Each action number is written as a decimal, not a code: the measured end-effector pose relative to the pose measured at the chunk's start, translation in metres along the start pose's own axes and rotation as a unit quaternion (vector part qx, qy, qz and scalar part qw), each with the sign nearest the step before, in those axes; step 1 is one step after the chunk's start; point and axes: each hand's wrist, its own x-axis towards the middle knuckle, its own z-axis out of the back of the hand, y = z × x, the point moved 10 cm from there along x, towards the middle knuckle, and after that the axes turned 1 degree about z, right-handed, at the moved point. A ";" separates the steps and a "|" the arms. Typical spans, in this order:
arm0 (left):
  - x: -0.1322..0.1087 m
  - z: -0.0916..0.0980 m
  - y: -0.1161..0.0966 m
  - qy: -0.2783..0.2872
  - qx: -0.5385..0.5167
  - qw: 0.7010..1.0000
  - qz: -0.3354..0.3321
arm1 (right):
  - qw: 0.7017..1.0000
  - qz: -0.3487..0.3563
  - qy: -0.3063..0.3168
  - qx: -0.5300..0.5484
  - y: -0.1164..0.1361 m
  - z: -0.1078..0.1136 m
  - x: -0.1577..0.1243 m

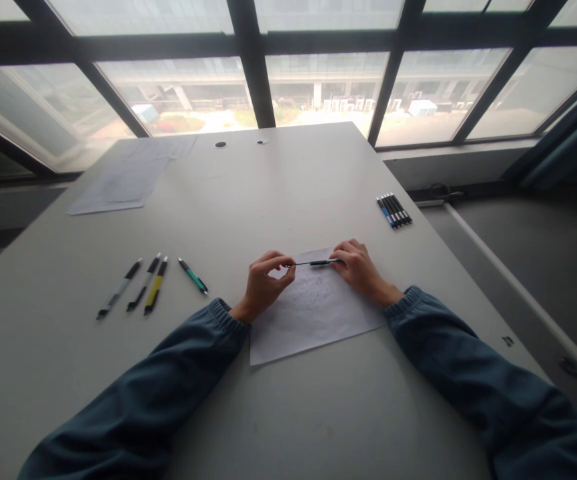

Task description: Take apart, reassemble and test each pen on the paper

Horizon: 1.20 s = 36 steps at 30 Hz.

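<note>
Both my hands hold one thin green-and-black pen (317,263) level, just above a white sheet of paper (313,320) with faint pencil marks. My left hand (264,283) pinches the pen's thin left end between thumb and fingertips. My right hand (361,270) is closed around its thicker right end. Both sleeves are dark blue. The sheet lies flat on the pale grey table (278,193), partly under my wrists.
To the left lie several pens: a black and white one (119,289), a second like it (143,283), a yellow one (155,286) and a green one (193,276). A row of dark pens (393,210) sits near the right edge. Papers (123,180) lie far left. Windows stand behind.
</note>
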 end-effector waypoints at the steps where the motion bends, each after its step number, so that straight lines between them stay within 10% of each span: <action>1: 0.000 0.000 0.000 0.002 0.000 1.000 -0.002 | 1.000 -0.002 -0.007 0.011 -0.001 0.001 0.000; 15: 0.001 0.016 -0.012 -0.048 0.050 0.997 -0.045 | 0.975 -0.058 -0.135 0.167 -0.039 0.040 -0.029; 36: -0.001 -0.003 -0.019 0.011 0.072 0.992 -0.108 | 0.996 0.054 -0.071 0.009 0.019 0.036 -0.021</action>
